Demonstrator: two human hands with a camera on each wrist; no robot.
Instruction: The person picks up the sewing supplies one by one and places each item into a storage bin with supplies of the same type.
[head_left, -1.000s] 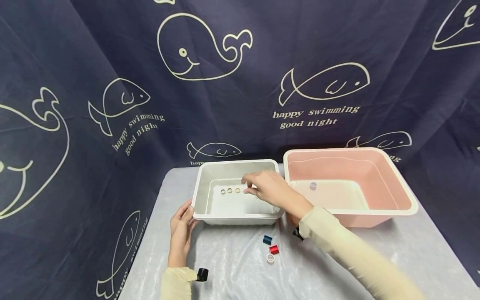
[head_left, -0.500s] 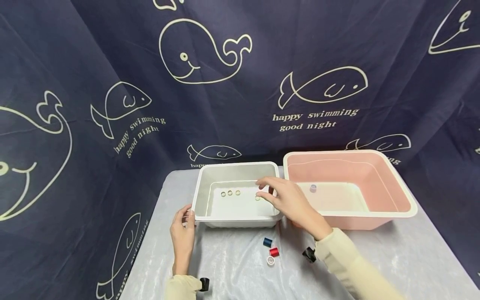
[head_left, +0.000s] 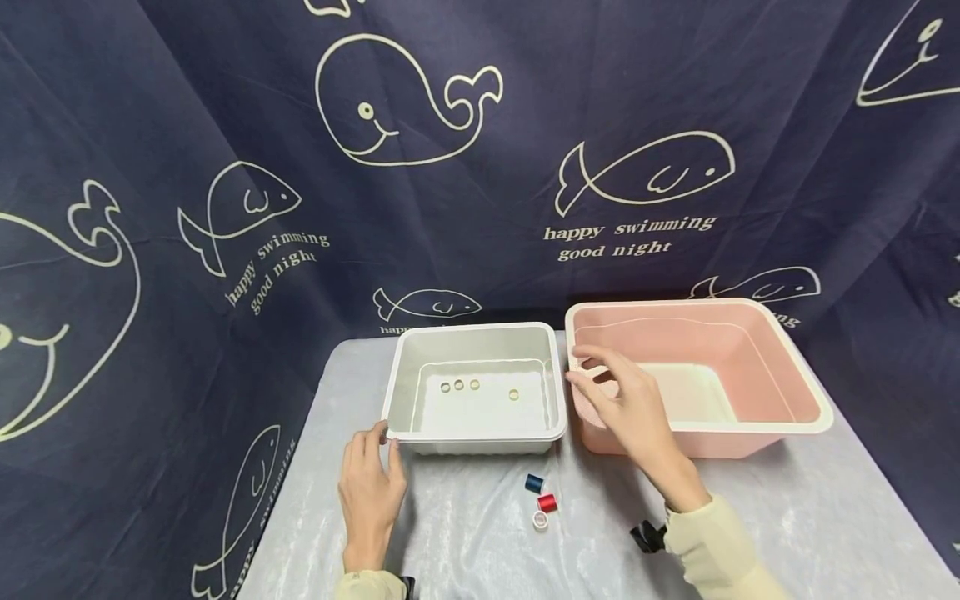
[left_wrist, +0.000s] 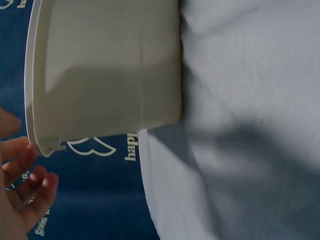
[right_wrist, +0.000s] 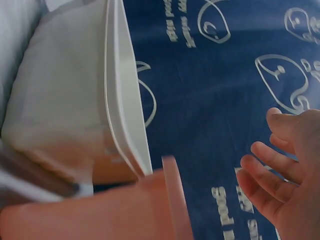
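Observation:
My left hand (head_left: 369, 492) is at the front left corner of the light grey plastic basin (head_left: 480, 446). Its fingertips touch or nearly touch the rim, with the thumb off it in the head view. My right hand (head_left: 637, 417), fingers loosely bent and apart with nothing between them, hovers over the left side of the pink basin (head_left: 690, 333). On the grey basin's floor three small pale spools (head_left: 459, 385) make a row at the left. A single pale spool (head_left: 513, 394) sits apart at the right. Part of the pink basin's floor is hidden by my right hand.
In front of the basins, on the silvery cloth (head_left: 465, 533), lie a dark blue thread spool (head_left: 534, 482), a red thread spool (head_left: 547, 502) and a white spool (head_left: 540, 521). A navy curtain (head_left: 450, 233) hangs behind. The two basins stand side by side.
My right hand has left the grey basin, moving right over the pink one; the single spool now sits uncovered. My left hand has loosened from the corner and drawn back slightly.

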